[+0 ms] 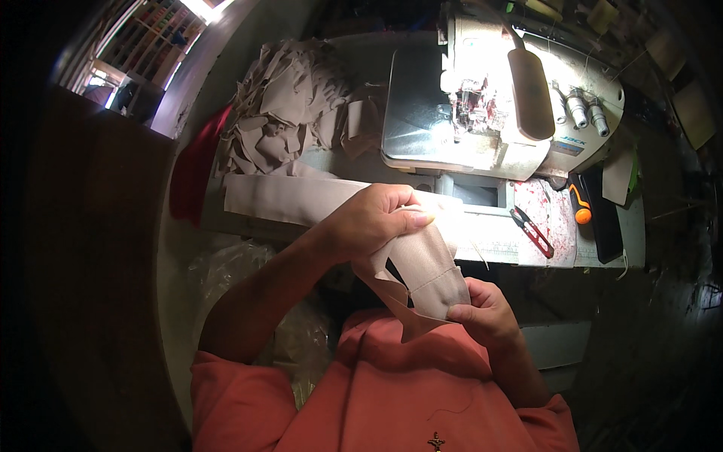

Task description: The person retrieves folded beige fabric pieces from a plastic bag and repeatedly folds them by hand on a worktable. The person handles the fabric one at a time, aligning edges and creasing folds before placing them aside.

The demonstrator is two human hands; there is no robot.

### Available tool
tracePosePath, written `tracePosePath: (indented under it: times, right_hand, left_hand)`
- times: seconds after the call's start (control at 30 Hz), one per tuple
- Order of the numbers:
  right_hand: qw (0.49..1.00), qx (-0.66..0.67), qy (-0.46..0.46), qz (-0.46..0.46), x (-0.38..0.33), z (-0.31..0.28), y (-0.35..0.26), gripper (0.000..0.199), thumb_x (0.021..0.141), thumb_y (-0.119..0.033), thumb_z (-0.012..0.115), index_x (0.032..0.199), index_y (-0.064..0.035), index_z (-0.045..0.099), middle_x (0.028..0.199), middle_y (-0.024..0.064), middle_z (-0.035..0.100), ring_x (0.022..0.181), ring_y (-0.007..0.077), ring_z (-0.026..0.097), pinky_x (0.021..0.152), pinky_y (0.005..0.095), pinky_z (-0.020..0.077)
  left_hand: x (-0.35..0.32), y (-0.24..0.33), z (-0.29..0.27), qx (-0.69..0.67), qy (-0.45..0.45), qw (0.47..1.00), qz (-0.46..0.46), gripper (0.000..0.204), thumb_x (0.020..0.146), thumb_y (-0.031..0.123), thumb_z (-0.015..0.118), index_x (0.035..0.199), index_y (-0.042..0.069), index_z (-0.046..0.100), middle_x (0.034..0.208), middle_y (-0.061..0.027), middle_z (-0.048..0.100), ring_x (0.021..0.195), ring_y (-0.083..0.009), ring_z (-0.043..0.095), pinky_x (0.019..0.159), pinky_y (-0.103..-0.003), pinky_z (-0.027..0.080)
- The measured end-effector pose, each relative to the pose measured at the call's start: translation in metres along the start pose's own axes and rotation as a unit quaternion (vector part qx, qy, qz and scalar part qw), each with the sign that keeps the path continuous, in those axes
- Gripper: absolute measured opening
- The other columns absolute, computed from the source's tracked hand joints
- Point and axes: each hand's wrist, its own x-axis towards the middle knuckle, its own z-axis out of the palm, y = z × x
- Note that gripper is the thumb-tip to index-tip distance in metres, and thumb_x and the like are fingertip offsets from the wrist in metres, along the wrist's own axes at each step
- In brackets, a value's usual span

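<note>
Both hands hold a long beige fabric strip [433, 264] in front of my body. My left hand [380, 218] grips its upper part, thumb pressed on top and fingers bent over the cloth. Lower and to the right, my right hand [486, 313] pinches the strip's edge between thumb and fingers. A stitched seam crosses the cloth between the hands. Part of the fabric folds back and hangs toward my lap. Beyond my left wrist, a flat beige length [279, 197] lies along the table edge; my hand hides whether it joins the held strip.
A sewing machine [489, 90] with a lit needle area stands beyond my hands. Several beige pieces form a pile [282, 105] at the far left. Red-handled thread snips [533, 232], an orange-handled tool [581, 211] and a dark phone-like slab [601, 218] lie at the right.
</note>
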Motion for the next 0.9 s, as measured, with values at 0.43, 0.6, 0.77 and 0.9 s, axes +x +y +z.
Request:
tracePosePath:
  times: [0.43,0.6,0.77,0.9]
  right_hand:
    - [1.000,-0.020,0.021,-0.008,-0.006,-0.005,-0.006,0.018,0.077,-0.004,0.057,0.092,0.0045,0.051,0.089,0.0086,0.057,0.081,0.0125,0.054,0.075,0.0256,0.0440]
    - [0.994,0.011,0.083,-0.077,-0.010,-0.011,-0.033,0.019,0.079,-0.008,0.055,0.092,0.0048,0.052,0.084,0.0082,0.057,0.075,0.0125,0.054,0.070,0.0256,0.0447]
    - [0.984,-0.023,0.112,-0.133,-0.006,-0.021,-0.047,0.021,0.080,-0.011,0.053,0.093,0.0051,0.052,0.085,0.0086,0.057,0.077,0.0119,0.054,0.071,0.0249,0.0434]
    - [0.984,-0.005,0.110,-0.140,-0.003,-0.025,-0.049,0.020,0.081,-0.011,0.053,0.092,0.0050,0.052,0.084,0.0084,0.058,0.078,0.0115,0.054,0.072,0.0241,0.0427]
  left_hand:
    - [0.000,0.002,0.007,-0.017,-0.017,1.000,-0.001,0.016,0.082,0.017,0.054,0.084,0.001,0.052,0.074,-0.0012,0.055,0.066,-0.0042,0.050,0.059,-0.019,0.043]
    - [0.003,-0.001,0.029,-0.069,-0.012,0.998,-0.005,0.019,0.082,0.015,0.054,0.093,-0.001,0.051,0.081,-0.0033,0.055,0.072,-0.0074,0.052,0.065,-0.022,0.044]
    - [0.016,-0.010,0.054,-0.309,-0.017,0.950,0.048,0.030,0.085,0.019,0.048,0.106,-0.002,0.040,0.097,-0.0079,0.051,0.087,-0.0106,0.050,0.075,-0.024,0.043]
    - [0.021,-0.012,0.056,-0.329,-0.001,0.943,0.054,0.031,0.086,0.018,0.046,0.109,-0.002,0.038,0.103,-0.0099,0.049,0.094,-0.0131,0.049,0.083,-0.027,0.040]
